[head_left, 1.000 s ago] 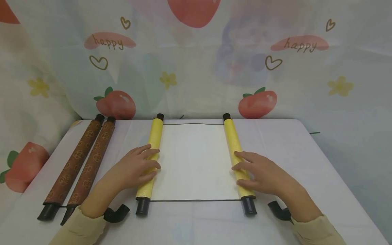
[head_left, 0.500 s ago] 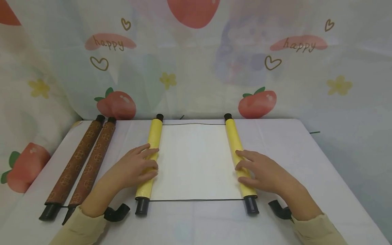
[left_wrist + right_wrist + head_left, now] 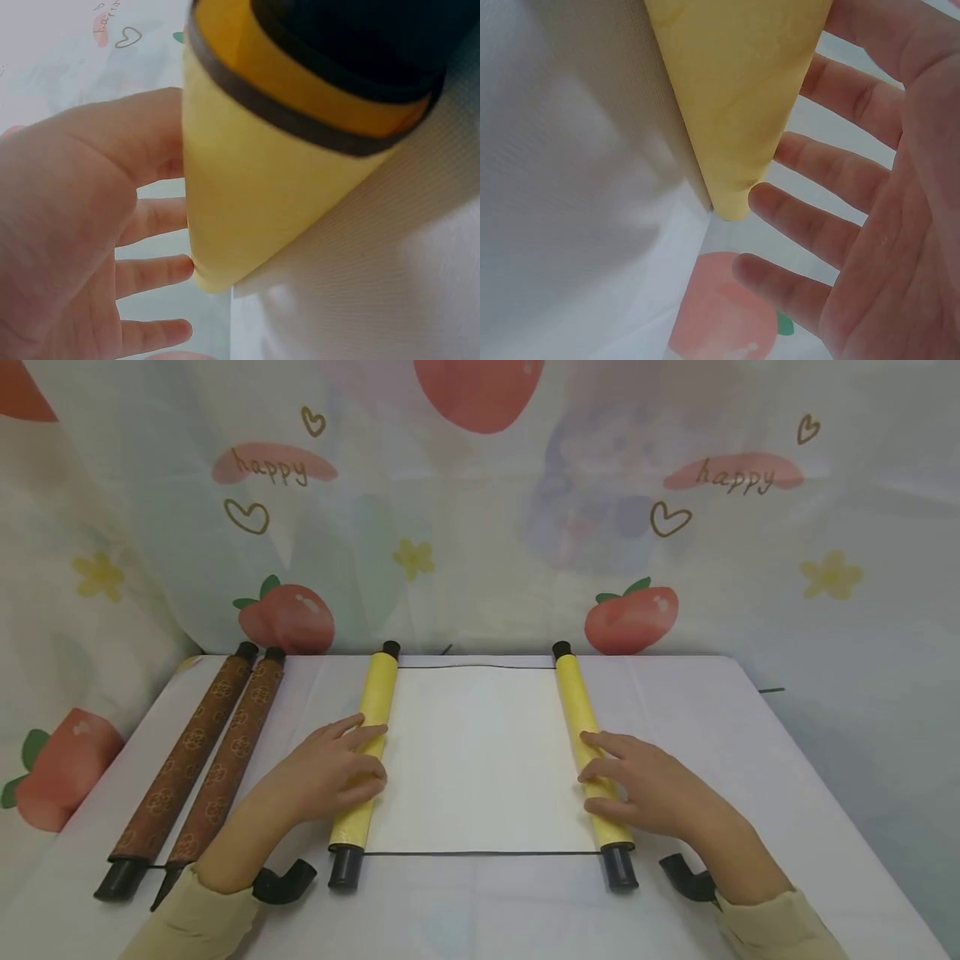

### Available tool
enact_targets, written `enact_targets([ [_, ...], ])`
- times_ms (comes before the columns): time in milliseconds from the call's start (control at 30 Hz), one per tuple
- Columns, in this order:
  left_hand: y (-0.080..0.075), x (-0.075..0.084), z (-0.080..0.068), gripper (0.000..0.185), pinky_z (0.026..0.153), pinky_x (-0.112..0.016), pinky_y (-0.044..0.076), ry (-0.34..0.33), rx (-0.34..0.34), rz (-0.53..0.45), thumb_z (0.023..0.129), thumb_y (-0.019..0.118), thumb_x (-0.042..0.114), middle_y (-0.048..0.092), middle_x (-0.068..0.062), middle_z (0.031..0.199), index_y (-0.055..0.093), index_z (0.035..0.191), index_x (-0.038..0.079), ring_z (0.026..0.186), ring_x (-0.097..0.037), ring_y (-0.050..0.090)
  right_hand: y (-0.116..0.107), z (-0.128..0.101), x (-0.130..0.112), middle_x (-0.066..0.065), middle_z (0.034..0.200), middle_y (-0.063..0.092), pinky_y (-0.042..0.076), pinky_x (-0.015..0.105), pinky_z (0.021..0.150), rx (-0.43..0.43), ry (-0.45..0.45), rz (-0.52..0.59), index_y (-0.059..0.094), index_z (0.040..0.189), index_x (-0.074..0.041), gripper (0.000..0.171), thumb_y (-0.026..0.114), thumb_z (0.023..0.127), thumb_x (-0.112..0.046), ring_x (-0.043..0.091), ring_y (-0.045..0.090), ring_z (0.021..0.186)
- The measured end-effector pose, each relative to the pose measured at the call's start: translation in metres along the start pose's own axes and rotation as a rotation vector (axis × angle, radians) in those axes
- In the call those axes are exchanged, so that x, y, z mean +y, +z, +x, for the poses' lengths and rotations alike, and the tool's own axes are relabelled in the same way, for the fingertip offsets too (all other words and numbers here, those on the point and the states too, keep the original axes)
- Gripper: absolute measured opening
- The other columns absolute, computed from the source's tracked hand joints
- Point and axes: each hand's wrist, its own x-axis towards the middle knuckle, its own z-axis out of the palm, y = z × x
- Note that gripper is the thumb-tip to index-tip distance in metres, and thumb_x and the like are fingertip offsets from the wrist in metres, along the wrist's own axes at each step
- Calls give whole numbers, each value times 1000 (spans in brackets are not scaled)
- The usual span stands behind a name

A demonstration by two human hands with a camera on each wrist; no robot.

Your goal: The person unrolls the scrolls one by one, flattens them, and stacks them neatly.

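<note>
twice "happy" on backdrop [image 3: 480, 527], hands on yellow scroll [image 3: 472, 760]

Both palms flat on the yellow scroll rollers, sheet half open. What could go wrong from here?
1. The left hand and right hand only rest with straight fingers on the yellow rollers, so a roller could slip and the white sheet curl shut.
2. Uneven pushing may skew the sheet.
3. The left roller may bump the brown scroll lying beside it.
</note>
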Motion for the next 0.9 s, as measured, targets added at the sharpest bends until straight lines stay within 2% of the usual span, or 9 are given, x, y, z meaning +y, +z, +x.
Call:
enact_targets([
  [167,-1,0,0,2,108,-58,38,13,10,-9,87,75,30,57,-13,141,74,89,30,137,-46,42,1,0,0,11,145,54,46,52,103,-8,16,-8,74,105,-25,23,79,83,-32,33,51,131],
  [467,-4,1,-1,11,108,-58,39,7,1,13,87,73,26,56,-13,142,79,95,26,136,-47,43,2,-1,4,10,149,51,43,52,106,-18,26,-11,75,112,-24,27,72,85,-23,34,47,136],
  [733,-3,-2,-1,4,107,-60,38,10,9,1,85,77,30,57,-14,141,75,88,29,136,-49,43,2,-1,7,11,149,50,42,53,106,-23,20,-4,73,108,-26,25,77,84,-34,36,46,136],
  [900,-2,-3,0,5,107,-59,39,-9,12,-4,86,76,26,57,-12,141,73,87,29,136,-47,43,1,-2,8,13,149,50,42,54,106,-12,17,-6,74,110,-23,26,76,84,-25,37,46,136],
])
